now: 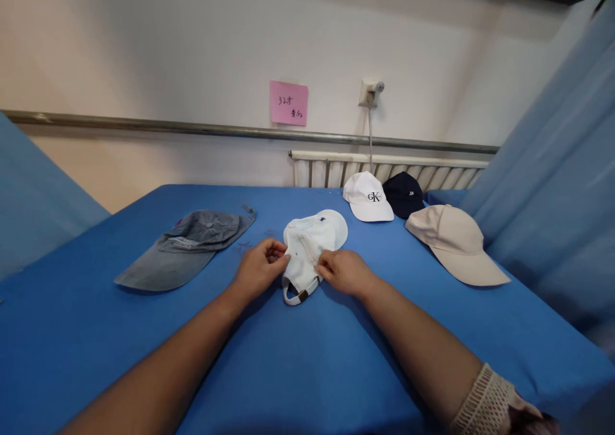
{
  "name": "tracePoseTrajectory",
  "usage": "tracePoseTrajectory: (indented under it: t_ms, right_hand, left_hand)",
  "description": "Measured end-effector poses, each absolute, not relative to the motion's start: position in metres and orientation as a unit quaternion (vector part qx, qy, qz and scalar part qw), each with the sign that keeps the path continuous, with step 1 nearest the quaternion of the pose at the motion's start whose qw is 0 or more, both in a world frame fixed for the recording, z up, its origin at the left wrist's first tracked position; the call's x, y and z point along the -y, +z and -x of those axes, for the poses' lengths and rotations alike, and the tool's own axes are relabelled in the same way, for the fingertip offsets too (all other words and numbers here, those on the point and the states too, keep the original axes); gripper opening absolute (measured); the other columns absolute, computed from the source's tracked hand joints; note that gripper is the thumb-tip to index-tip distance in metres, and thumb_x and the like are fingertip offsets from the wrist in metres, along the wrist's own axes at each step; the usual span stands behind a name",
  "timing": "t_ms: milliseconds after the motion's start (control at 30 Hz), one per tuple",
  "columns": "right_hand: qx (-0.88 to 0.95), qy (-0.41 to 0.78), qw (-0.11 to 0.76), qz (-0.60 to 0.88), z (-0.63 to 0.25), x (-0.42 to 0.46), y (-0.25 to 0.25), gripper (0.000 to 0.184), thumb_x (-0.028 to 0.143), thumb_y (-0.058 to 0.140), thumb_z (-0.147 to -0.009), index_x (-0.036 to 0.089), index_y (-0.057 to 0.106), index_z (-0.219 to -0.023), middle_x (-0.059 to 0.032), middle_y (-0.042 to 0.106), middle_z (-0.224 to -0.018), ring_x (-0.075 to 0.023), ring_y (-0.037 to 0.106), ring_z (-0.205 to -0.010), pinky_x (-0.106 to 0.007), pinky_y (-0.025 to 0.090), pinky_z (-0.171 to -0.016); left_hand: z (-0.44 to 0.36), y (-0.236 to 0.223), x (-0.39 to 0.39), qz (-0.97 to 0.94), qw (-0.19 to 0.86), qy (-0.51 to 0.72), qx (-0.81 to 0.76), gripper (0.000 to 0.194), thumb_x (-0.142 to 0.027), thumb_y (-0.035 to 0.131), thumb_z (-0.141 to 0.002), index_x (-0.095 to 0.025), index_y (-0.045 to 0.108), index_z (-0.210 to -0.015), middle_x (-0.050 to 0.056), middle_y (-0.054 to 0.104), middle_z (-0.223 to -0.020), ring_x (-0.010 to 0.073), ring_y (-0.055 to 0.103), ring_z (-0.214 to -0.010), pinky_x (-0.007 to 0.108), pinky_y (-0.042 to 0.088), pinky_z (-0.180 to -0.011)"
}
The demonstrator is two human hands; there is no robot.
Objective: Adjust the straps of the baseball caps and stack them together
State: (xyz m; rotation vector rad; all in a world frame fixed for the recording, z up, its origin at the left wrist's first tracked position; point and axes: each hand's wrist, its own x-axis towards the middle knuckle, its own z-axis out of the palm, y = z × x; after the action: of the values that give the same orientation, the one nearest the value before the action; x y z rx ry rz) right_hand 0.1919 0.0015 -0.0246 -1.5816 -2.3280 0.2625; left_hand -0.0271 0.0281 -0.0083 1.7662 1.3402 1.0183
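Observation:
A pale, whitish baseball cap (307,246) lies on the blue-covered table in front of me. Its back strap with a dark buckle points toward me, and its brim is at the far right side. On the left edge of the crown, my left hand (262,265) pinches the fabric between thumb and fingers. My right hand (343,270) has its fingers curled on the cap's right edge, closed on the cloth there. The crown looks partly flattened between the two hands.
A grey cap (192,246) lies to the left. Toward the back right are a white cap (368,195), a dark navy cap (403,195) and a beige cap (449,239). Behind the blue table (298,371) stand a radiator (331,172) and a wall; blue curtains (552,185) hang at the sides.

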Motion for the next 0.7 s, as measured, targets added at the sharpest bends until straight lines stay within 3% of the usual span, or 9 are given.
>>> tracePoseTrajectory:
  t_ms: [133, 233, 333, 400, 467, 567, 700]
  right_hand:
    - [0.763, 0.08, 0.229, 0.6, -0.193, -0.002, -0.024, 0.026, 0.039, 0.055, -0.091, 0.019, 0.058, -0.107, -0.0067, 0.068, -0.099, -0.0182, 0.061, -0.082, -0.027, 0.039, -0.069]
    - [0.759, 0.074, 0.294, 0.576, -0.189, -0.003, -0.029, 0.046, 0.035, 0.063, -0.086, 0.018, 0.048, -0.126, -0.0107, 0.06, -0.121, -0.0201, 0.059, -0.097, -0.028, 0.042, -0.078]
    - [0.781, 0.089, 0.267, 0.557, -0.186, -0.006, -0.036, 0.033, 0.028, 0.059, -0.087, 0.02, 0.054, -0.119, -0.0086, 0.062, -0.115, -0.0203, 0.059, -0.1, -0.028, 0.042, -0.079]
    - [0.789, 0.094, 0.231, 0.561, -0.185, -0.008, -0.039, 0.018, 0.021, 0.052, -0.09, 0.02, 0.059, -0.105, -0.0069, 0.066, -0.104, -0.0191, 0.06, -0.093, -0.027, 0.041, -0.076]
    - [0.788, 0.098, 0.214, 0.569, -0.185, -0.01, -0.04, 0.015, 0.017, 0.048, -0.09, 0.02, 0.06, -0.098, -0.0065, 0.067, -0.1, -0.0184, 0.061, -0.087, -0.027, 0.04, -0.073]
    - [0.776, 0.111, 0.224, 0.579, -0.186, -0.011, -0.042, 0.016, 0.016, 0.049, -0.088, 0.019, 0.059, -0.1, -0.0066, 0.069, -0.097, -0.0184, 0.062, -0.085, -0.027, 0.039, -0.073]
    - [0.76, 0.134, 0.25, 0.585, -0.186, -0.012, -0.043, 0.022, 0.015, 0.052, -0.085, 0.018, 0.057, -0.106, -0.0063, 0.07, -0.096, -0.018, 0.063, -0.085, -0.026, 0.04, -0.074]
  left_hand:
    - [0.024, 0.006, -0.018, -0.635, 0.46, 0.406, -0.469, 0.027, -0.038, 0.072, -0.066, -0.017, 0.061, -0.079, -0.001, 0.06, -0.066, 0.0131, 0.055, -0.059, 0.026, 0.047, -0.059]
    - [0.019, 0.004, -0.012, -0.62, 0.527, 0.385, -0.436, 0.026, -0.036, 0.073, -0.067, -0.017, 0.063, -0.081, 0.0, 0.063, -0.069, 0.0128, 0.056, -0.061, 0.026, 0.047, -0.061]
    - [0.016, -0.006, -0.011, -0.64, 0.57, 0.338, -0.39, 0.032, -0.035, 0.072, -0.069, -0.016, 0.066, -0.093, 0.006, 0.069, -0.087, 0.0164, 0.062, -0.074, 0.03, 0.05, -0.071]
    - [0.016, -0.014, -0.014, -0.68, 0.531, 0.316, -0.395, 0.031, -0.034, 0.067, -0.073, -0.015, 0.066, -0.098, 0.008, 0.07, -0.094, 0.0189, 0.064, -0.08, 0.033, 0.05, -0.076]
    - [0.019, -0.02, -0.018, -0.738, 0.42, 0.299, -0.434, 0.029, -0.033, 0.063, -0.075, -0.016, 0.067, -0.098, 0.008, 0.07, -0.094, 0.0212, 0.064, -0.083, 0.034, 0.049, -0.078]
    - [0.022, -0.023, -0.023, -0.809, 0.251, 0.244, -0.473, 0.03, -0.031, 0.064, -0.073, -0.018, 0.067, -0.1, 0.007, 0.07, -0.096, 0.0241, 0.064, -0.087, 0.034, 0.047, -0.079]
    - [0.018, -0.017, -0.026, -0.853, 0.189, 0.163, -0.458, 0.021, -0.021, 0.062, -0.072, -0.02, 0.066, -0.093, 0.005, 0.071, -0.093, 0.0224, 0.064, -0.087, 0.03, 0.045, -0.077]
